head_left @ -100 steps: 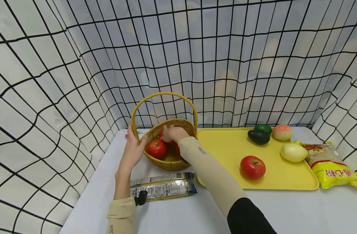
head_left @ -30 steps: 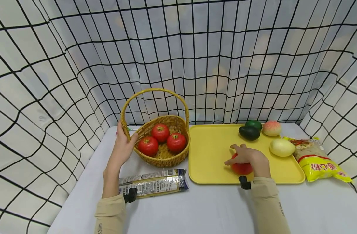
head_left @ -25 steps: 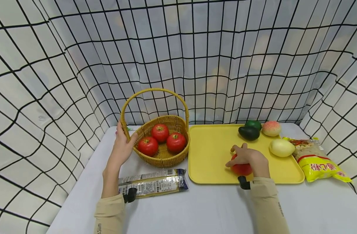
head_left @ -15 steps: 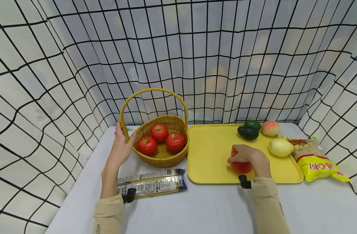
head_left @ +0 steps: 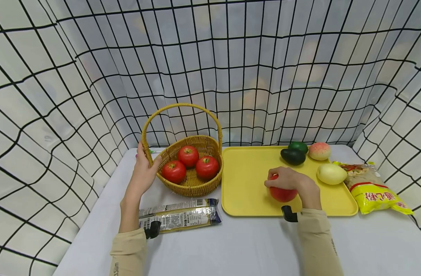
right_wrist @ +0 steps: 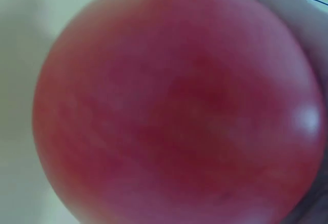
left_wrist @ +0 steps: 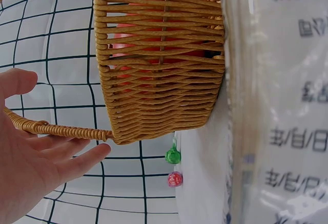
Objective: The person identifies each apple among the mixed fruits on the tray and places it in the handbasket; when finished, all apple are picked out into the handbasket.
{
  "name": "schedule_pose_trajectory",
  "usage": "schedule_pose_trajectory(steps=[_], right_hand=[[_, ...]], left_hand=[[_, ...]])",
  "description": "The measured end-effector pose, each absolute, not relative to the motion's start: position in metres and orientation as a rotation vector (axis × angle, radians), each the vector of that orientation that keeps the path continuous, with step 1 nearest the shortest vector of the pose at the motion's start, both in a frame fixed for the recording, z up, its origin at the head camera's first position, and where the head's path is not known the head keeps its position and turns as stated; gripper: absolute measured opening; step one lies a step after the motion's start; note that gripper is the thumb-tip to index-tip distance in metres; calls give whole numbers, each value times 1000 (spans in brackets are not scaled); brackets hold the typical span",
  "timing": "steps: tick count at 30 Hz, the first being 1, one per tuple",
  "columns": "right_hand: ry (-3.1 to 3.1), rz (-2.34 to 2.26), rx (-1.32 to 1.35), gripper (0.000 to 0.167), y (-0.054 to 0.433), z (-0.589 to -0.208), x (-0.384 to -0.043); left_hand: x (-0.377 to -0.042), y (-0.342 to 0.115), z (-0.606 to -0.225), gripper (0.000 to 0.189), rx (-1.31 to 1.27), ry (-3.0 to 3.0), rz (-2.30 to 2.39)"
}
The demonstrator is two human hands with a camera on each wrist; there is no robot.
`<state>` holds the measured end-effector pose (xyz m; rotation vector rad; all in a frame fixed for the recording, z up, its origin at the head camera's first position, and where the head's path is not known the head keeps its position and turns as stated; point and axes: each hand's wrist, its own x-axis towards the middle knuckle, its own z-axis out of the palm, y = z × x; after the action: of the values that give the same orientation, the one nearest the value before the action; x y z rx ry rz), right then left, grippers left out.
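Note:
My right hand (head_left: 294,181) grips a red tomato (head_left: 282,194) over the front part of the yellow tray (head_left: 246,184), with fingers and thumb round its top. In the right wrist view this tomato (right_wrist: 174,106) fills most of the picture. At the left, my left hand (head_left: 142,177) rests against the side of a woven basket (head_left: 191,191), where the arched handle (head_left: 181,104) meets the rim. The left wrist view has the fingers (left_wrist: 77,162) fairly straight, with the handle lying between them and the thumb. Inside the basket sit three red tomatoes (head_left: 188,156).
On the tray's right are a dark avocado (head_left: 293,156), a green fruit (head_left: 298,147) and a pale yellow fruit (head_left: 331,174). A pinkish peach (head_left: 319,151) lies at its back corner. A yellow food bag (head_left: 376,195) and a long packet (head_left: 182,218) flank it. Black netting (head_left: 238,76) encloses the table.
My right hand has gone from inside the basket to the tray's tomato. Its fingers have closed round it and shifted it slightly up and left. My left hand stays at the basket.

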<state>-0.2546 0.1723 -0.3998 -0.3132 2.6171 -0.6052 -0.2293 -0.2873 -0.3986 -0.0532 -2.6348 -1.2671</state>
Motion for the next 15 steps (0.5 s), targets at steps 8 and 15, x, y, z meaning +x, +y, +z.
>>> schedule_pose_trajectory(steps=[8,15], right_hand=[[2507,-768,-455,23,165,-401,-258],[2466,-824,-508,29,153,-400,-258]], left_hand=[[-230,-287,-399,90,-62,-2632,-1252],[-230,-287,-399,90,-48,-2639,-1252]])
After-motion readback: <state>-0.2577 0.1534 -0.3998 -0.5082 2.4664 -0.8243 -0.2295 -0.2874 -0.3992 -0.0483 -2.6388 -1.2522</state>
